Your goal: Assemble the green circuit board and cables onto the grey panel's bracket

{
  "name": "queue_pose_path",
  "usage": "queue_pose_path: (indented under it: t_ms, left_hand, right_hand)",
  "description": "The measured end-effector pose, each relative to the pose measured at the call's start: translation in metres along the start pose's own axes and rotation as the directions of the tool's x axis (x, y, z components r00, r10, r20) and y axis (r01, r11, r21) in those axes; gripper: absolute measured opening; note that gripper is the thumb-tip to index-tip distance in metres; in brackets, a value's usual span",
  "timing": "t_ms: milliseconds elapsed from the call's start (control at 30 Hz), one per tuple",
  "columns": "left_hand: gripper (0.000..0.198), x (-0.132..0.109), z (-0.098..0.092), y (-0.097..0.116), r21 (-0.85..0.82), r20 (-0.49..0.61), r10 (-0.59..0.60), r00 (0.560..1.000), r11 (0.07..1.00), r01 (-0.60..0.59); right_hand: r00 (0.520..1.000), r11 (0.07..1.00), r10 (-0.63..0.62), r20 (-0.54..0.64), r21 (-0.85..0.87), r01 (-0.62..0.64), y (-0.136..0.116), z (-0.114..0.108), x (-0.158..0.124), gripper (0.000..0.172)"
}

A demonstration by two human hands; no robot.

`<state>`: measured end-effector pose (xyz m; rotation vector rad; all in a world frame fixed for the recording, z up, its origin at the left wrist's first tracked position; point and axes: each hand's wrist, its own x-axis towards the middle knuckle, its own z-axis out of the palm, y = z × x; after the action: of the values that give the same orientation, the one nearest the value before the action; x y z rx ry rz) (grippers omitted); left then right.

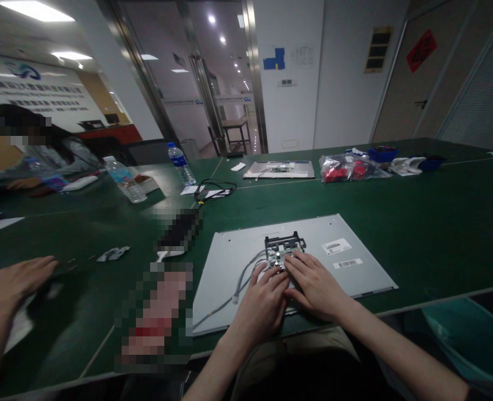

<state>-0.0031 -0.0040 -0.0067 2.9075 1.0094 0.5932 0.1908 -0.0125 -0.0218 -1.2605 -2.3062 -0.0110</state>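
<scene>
A flat silver-grey display panel lies back side up on the green table in front of me. A circuit board with a black plastic frame sits at its middle. My left hand has its fingers bent onto the board's near left edge. Beside it, my right hand is closed over the near right part, fingers close together and thumb tucked toward the left hand. The fingers hide the board's near side. Grey cables run from the board across the panel to its lower left corner.
Another person's hand rests on the table at left. Two pixelated objects lie left of the panel. Farther back are water bottles, a black cable loop, a second panel, plastic bags and blue trays.
</scene>
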Motion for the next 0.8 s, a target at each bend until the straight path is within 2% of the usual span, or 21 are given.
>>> queue_pose_path:
  t_ms: [367,600,800]
  left_hand:
    - [0.035,0.0007,-0.0028,0.0008,-0.045,0.026,-0.016,1.0,0.999,0.017]
    - [0.035,0.0008,-0.004,0.0005,-0.016,0.044,-0.009,0.999,1.0,0.01]
    - [0.036,0.0002,-0.0022,-0.0015,0.012,0.016,0.007,1.0,1.0,-0.007]
  right_hand:
    - [1.0,1.0,-0.006,0.011,0.001,0.006,0.0009,0.0017,-0.001,0.057]
    - [1.0,1.0,-0.01,0.001,-0.006,0.01,0.0007,0.002,-0.0011,0.058]
    - [1.0,1.0,-0.01,0.002,-0.015,0.01,0.0006,0.0013,-0.0013,0.059]
